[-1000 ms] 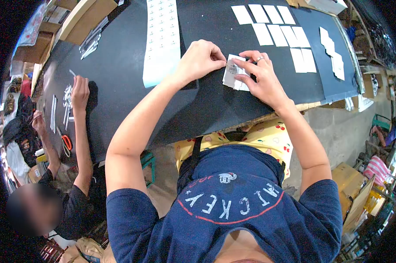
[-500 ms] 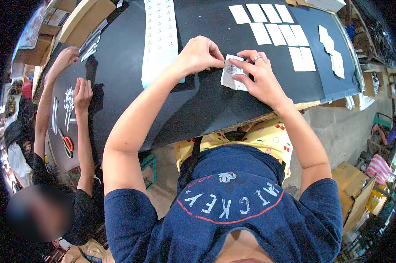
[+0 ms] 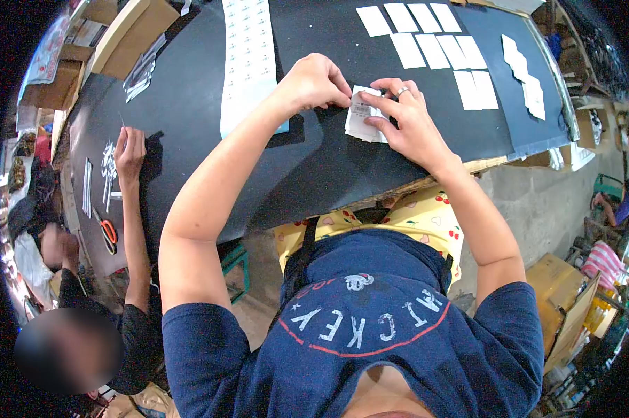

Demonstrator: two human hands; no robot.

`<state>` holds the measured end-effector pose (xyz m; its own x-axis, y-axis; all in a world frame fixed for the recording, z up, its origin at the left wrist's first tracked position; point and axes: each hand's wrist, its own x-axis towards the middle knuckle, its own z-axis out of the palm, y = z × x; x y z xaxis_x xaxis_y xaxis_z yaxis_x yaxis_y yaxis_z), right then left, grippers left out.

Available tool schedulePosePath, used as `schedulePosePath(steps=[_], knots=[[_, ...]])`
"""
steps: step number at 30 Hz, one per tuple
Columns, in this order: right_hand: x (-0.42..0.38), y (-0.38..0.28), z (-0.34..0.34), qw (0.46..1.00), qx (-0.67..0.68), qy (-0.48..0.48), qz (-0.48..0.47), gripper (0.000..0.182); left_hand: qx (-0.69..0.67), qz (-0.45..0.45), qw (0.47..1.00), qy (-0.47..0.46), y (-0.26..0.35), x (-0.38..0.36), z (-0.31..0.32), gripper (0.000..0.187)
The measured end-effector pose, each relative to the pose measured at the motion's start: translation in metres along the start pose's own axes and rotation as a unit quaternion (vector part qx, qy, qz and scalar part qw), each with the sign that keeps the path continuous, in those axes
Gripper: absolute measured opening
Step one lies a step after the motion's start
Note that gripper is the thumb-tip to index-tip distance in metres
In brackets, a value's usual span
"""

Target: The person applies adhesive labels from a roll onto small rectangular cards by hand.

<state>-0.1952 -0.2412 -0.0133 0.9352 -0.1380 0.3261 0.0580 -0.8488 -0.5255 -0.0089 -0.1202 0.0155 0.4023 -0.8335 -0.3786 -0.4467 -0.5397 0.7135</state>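
The hands (image 3: pixel 410 127) meet at flat, rectangular, printed white cards (image 3: pixel 360 124).

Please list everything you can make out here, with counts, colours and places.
Table: one, black, centre
Single cards: ten, white, table's far right
Overlapping cards: several, white, right edge
Printed sheet: one, white and pale blue, beyond the left forearm
Strips: uncountable heap, white, table's left
Scissors: one pair, orange and black handles, left edge
Stool: one, green, below the table
Striped cloth: one, pink and white, right
Co-worker's hand: one clear, another blurred, left
Printed stack: one, white, between the hands
Shirt: one, navy, worn
Left hand: one, bare, at the stack's edge
Right hand: one, ringed, holding the stack
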Motion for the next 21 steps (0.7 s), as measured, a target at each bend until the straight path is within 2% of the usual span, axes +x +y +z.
schedulePosePath(steps=[2,21], knots=[[-0.0002,0.0001,0.0003,1.000,-0.002,0.005,-0.004,0.035,-0.038,0.017,0.999,0.019,-0.0035,0.0012,0.0019,0.019],[-0.0001,-0.0019,-0.0012,1.000,-0.007,-0.005,0.003,0.036,-0.054,0.007,0.998,0.028,-0.0038,0.0000,0.0028,0.021]])
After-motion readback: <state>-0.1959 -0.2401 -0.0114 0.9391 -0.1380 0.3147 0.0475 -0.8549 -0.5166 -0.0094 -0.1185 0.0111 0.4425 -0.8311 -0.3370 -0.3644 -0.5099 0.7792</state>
